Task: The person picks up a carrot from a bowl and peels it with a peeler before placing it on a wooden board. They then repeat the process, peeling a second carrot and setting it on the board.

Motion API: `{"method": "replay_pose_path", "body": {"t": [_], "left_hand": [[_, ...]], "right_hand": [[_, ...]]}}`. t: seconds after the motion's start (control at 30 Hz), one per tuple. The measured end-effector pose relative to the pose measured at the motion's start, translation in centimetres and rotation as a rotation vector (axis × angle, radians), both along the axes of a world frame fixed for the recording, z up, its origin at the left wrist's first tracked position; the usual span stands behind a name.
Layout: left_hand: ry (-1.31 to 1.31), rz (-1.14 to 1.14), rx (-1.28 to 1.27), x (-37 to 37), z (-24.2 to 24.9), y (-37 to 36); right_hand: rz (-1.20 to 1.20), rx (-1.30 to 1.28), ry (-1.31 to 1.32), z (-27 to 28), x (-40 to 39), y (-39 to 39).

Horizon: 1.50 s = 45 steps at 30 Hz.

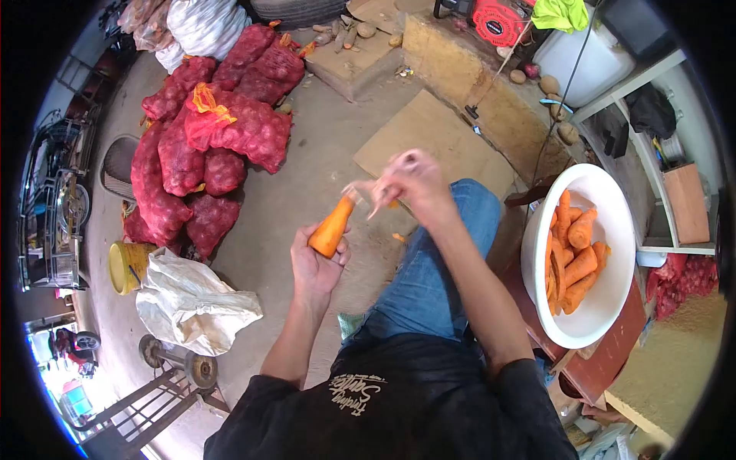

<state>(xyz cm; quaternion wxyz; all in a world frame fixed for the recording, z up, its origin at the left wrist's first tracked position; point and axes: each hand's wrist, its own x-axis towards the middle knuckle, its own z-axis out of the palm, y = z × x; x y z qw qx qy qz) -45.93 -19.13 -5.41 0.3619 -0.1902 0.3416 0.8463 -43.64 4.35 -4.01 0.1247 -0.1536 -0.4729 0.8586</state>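
My left hand is wrapped round the thick end of an orange carrot, whose narrow end points up and away from me. Above and to the right of the carrot, my right hand is closed and blurred by motion. A pale, smeared shape lies between its fingers and the carrot's tip; I cannot make out what it is. Several carrots lie in a white basin to my right. Small orange scraps are on the floor beyond my knee.
Red mesh sacks are piled at the left, near a yellow bucket and a white sack. A hand cart stands lower left. Flat cardboard lies ahead. The basin rests on a reddish-brown stand beside a shelf.
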Motion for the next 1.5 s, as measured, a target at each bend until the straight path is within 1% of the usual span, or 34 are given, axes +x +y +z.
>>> {"method": "replay_pose_path", "body": {"t": [0.07,0.1,0.17,0.2,0.23,0.27,0.33,0.37,0.47,0.5,0.53,0.6,0.63,0.73,0.77,0.83,0.93,0.97,1.07,1.1,1.17,1.2,1.23,1.27,1.33,1.37,1.47,1.5], "left_hand": [[-0.044,0.013,0.059,-0.1,-0.1,0.9],[-0.027,-0.039,0.091,-0.2,-0.3,1.2],[0.009,-0.131,0.137,-0.2,-0.7,0.8],[0.003,-0.133,0.121,-0.2,-0.6,0.6],[-0.005,-0.135,0.108,-0.1,-0.6,0.8],[-0.016,-0.14,0.096,0.0,-0.6,1.0],[-0.052,-0.095,0.052,0.0,-1.9,1.3],[-0.067,-0.074,0.038,0.0,-2.0,1.9],[-0.033,-0.081,0.071,0.2,-1.3,3.1],[-0.011,-0.106,0.055,0.3,-0.9,3.6],[0.012,-0.13,0.039,0.2,-0.4,4.2],[0.06,-0.153,0.028,-0.1,0.5,5.2],[0.078,-0.156,0.032,-0.1,0.8,5.6],[0.087,-0.137,0.087,-0.5,0.1,5.9],[0.08,-0.123,0.108,-0.7,0.0,5.8],[0.092,-0.14,0.062,-0.7,-0.1,5.1],[0.095,-0.151,0.016,0.1,0.3,3.8],[0.099,-0.151,0.009,0.2,0.5,3.6],[0.09,-0.128,-0.02,0.5,0.1,3.7],[0.091,-0.106,-0.006,0.7,0.0,4.0],[0.094,-0.064,0.021,0.7,-0.1,4.6],[0.093,-0.096,0.03,0.5,-0.2,4.7],[0.093,-0.127,0.037,0.3,-0.2,4.6],[0.096,-0.157,0.045,0.0,-0.3,4.7],[0.116,-0.143,-0.026,-0.1,0.3,5.2],[0.123,-0.139,-0.062,0.0,0.4,5.5],[0.13,-0.156,0.023,-0.5,-0.3,6.3],[0.117,-0.159,0.064,-0.8,-0.6,6.8]], "right_hand": [[0.181,-0.003,0.009,1.5,0.8,-2.7],[0.181,-0.026,0.032,0.7,0.7,-2.6],[-0.06,-0.037,-0.029,-1.4,-0.4,0.0],[-0.177,-0.047,-0.06,-2.5,-1.0,1.6],[-0.116,-0.096,0.064,-3.4,-0.9,3.3],[-0.082,-0.056,0.047,-2.3,-0.7,2.8],[-0.023,0.031,0.003,1.6,0.5,0.9],[0.073,0.069,-0.006,2.0,1.0,0.0],[0.119,0.131,-0.02,-0.5,0.8,0.7],[0.054,0.064,-0.036,-0.8,0.6,1.9],[-0.006,0.078,-0.017,-1.2,0.6,2.9],[-0.125,0.101,0.02,0.5,0.4,3.6],[-0.127,0.08,0.075,1.1,0.7,3.4],[-0.042,0.068,0.054,3.5,1.7,1.8],[-0.018,0.123,0.033,3.6,1.5,1.7],[0.037,0.223,-0.016,3.0,1.4,1.2],[-0.144,0.055,0.045,-1.3,0.2,5.7],[-0.195,-0.02,0.107,-0.4,0.4,5.6],[-0.035,0.09,0.055,2.2,0.8,2.1],[0.047,0.071,0.034,2.4,1.4,0.6],[0.069,0.078,0.003,2.0,1.2,0.0],[0.083,0.075,-0.015,1.3,1.3,-0.1],[0.042,0.038,-0.005,-0.3,1.0,1.2],[-0.026,0.002,0.042,-0.6,0.8,2.5],[-0.162,-0.065,0.138,-0.6,0.8,4.6],[-0.178,-0.044,0.138,0.8,1.2,4.8],[-0.116,0.081,0.062,2.5,2.0,3.8],[-0.126,0.062,0.088,2.9,2.1,3.4]]}}
